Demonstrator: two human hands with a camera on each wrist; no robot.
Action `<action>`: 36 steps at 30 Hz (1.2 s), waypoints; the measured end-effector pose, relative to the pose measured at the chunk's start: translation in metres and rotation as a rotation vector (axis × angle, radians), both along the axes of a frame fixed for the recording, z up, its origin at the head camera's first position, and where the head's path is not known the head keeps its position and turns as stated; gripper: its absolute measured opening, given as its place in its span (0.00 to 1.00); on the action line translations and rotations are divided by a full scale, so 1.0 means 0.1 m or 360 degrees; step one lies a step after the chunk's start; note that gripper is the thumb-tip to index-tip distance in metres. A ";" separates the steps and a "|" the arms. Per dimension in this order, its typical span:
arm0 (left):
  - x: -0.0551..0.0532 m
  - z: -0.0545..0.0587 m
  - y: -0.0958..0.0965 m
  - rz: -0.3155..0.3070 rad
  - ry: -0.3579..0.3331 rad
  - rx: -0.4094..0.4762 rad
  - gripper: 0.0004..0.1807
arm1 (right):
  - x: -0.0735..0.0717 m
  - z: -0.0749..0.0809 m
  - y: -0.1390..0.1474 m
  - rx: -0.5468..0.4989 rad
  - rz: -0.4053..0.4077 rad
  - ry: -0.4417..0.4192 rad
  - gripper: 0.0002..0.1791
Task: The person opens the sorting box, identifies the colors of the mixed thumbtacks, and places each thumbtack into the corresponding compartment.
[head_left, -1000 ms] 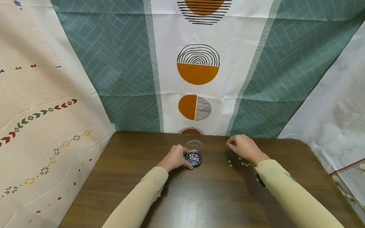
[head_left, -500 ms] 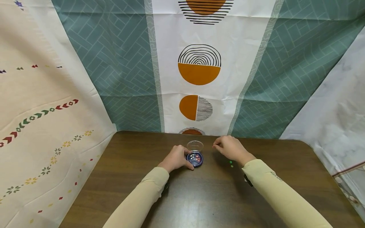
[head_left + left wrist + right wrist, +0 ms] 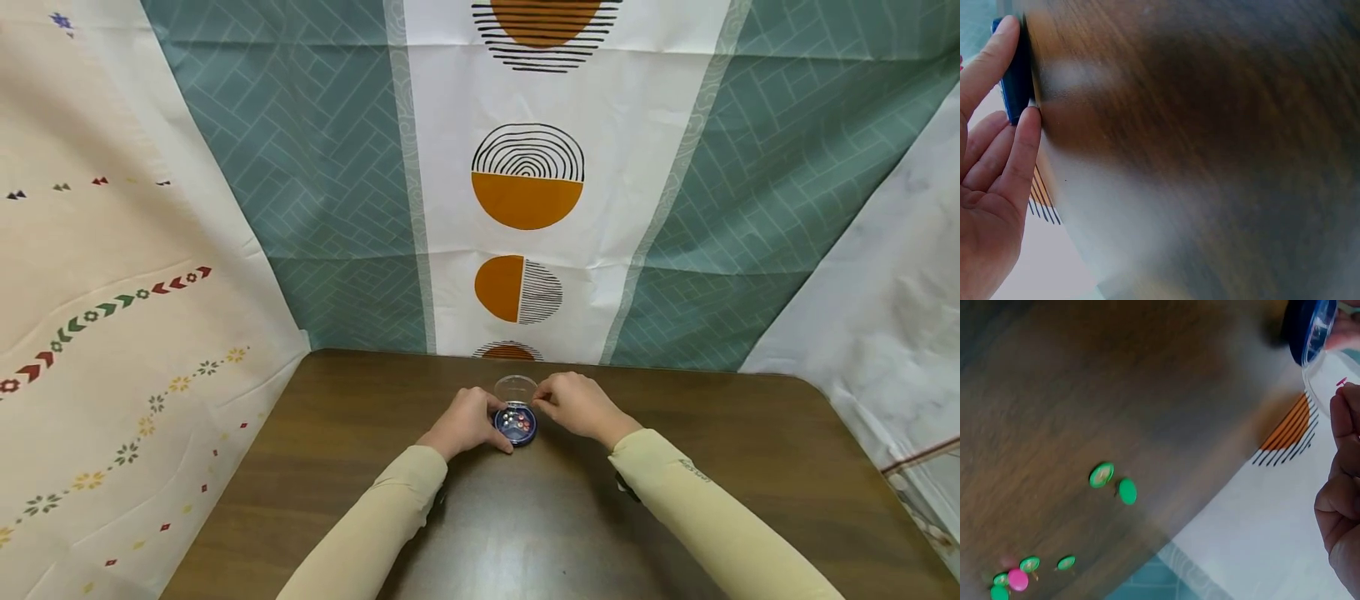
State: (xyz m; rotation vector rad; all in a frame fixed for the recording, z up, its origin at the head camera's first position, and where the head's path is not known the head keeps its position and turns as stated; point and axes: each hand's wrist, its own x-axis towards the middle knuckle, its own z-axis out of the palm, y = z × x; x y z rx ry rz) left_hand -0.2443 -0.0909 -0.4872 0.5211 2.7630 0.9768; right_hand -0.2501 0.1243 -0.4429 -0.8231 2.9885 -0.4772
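Note:
A small round blue case [image 3: 528, 439] stands on the table with its clear lid [image 3: 514, 385] raised. Inside are several pale and reddish tacks in divided compartments. My left hand [image 3: 465, 423] grips the case by its side, thumb and fingers about the blue rim [image 3: 1017, 81]. Close to the lid, my right hand [image 3: 581, 406] pinches a pink thumbtack [image 3: 1342, 382] between its fingertips. In the right wrist view, green thumbtacks [image 3: 1101, 475] lie loose on the table, with another pink thumbtack [image 3: 1018, 579] among them. The right arm hides them in the head view.
The brown wooden table [image 3: 360, 533] carries everything. A patterned cloth [image 3: 345, 208] hangs along its back edge, and a cream cloth [image 3: 112, 375] borders the left side. A pale marbled cloth [image 3: 885, 275] hangs on the right.
My right hand has moved left with the pink thumbtack, from above the loose tacks to beside the case lid. My left hand keeps its grip on the case.

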 end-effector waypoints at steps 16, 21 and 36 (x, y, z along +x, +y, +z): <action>0.00 0.00 0.01 0.0003 0.0003 -0.0014 0.40 | 0.04 -0.09 -0.12 0.0026 0.0052 -0.0079 0.06; -0.01 -0.04 0.01 -0.0027 -0.0005 -0.0003 0.40 | 0.06 -0.14 -0.11 0.0061 0.0043 -0.0067 0.05; 0.00 -0.01 -0.01 -0.0005 -0.0016 0.0011 0.40 | 0.02 -0.18 -0.16 0.0095 0.0060 -0.0005 0.05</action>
